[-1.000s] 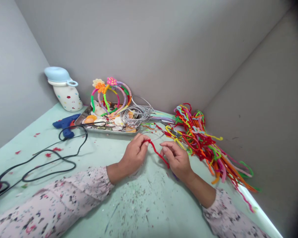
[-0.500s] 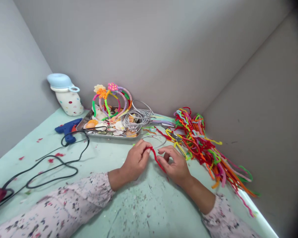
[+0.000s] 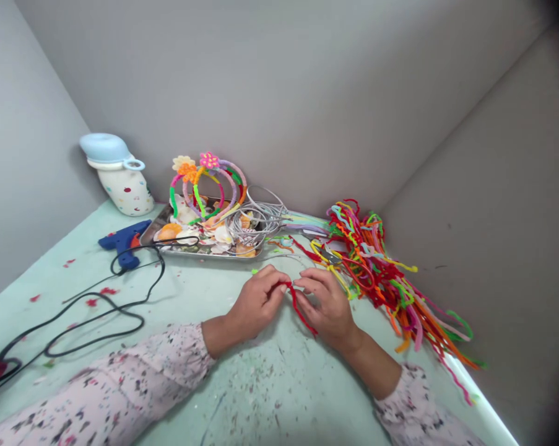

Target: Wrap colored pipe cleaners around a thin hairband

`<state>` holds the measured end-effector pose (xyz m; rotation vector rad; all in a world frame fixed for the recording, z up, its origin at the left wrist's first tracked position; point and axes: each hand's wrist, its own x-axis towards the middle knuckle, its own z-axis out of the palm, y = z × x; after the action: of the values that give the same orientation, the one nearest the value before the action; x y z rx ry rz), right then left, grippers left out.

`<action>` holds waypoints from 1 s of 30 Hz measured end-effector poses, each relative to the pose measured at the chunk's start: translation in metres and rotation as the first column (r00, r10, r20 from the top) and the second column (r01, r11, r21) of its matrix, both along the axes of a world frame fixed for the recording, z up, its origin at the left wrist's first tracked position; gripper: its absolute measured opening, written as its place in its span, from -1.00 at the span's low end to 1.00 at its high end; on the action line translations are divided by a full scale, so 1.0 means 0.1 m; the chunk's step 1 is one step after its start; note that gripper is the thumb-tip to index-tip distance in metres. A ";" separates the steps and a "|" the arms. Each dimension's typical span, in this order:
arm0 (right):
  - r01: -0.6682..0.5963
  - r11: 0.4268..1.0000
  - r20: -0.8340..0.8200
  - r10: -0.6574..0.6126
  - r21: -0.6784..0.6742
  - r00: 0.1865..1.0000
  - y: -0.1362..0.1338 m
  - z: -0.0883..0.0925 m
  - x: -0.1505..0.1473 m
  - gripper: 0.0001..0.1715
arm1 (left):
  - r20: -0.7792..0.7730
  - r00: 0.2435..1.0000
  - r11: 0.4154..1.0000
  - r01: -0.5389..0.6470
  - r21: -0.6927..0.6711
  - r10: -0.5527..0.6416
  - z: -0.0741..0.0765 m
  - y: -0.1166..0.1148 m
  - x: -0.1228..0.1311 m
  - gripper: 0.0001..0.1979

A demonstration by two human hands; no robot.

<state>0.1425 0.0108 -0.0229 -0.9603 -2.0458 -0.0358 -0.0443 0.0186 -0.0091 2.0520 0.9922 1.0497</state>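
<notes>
A red pipe cleaner (image 3: 300, 311) runs between both my hands, low over the pale green table (image 3: 242, 390). My left hand (image 3: 257, 302) pinches its upper end with the fingers closed. My right hand (image 3: 324, 306) meets it fingertip to fingertip, with the red strand passing under the fingers and trailing toward me. A thin grey wire hoop (image 3: 286, 256) lies just beyond my fingers. Both wrists rest on the table.
A heap of coloured pipe cleaners (image 3: 381, 272) lies along the right wall. A metal tray (image 3: 168, 246) holds shells, grey wire hoops (image 3: 255, 218) and wrapped headbands (image 3: 207, 183). A blue glue gun (image 3: 124, 240), its black cord (image 3: 98, 306) and a spotted bottle (image 3: 121, 176) are at the left.
My right hand has moved left until its fingertips meet my left hand's at the red pipe cleaner. The free stretch of strand between the hands has shortened.
</notes>
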 end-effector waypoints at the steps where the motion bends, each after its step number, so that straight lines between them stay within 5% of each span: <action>1: -0.004 1.000 0.002 0.004 -0.007 1.000 0.00 -0.01 0.01 -0.62 | 0.000 1.000 1.000 0.005 -0.001 -0.005 0.00 0.00 0.00 -0.81; 30: -0.015 0.998 -0.035 0.013 -0.067 0.999 0.01 0.01 0.02 -0.81 | 0.022 1.000 1.000 -0.004 0.004 0.004 -0.08 0.03 0.03 -0.84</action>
<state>0.1444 0.0117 -0.0220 -0.9811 -2.0330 0.0568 -0.0415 0.0213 -0.0174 2.0379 0.9844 1.0747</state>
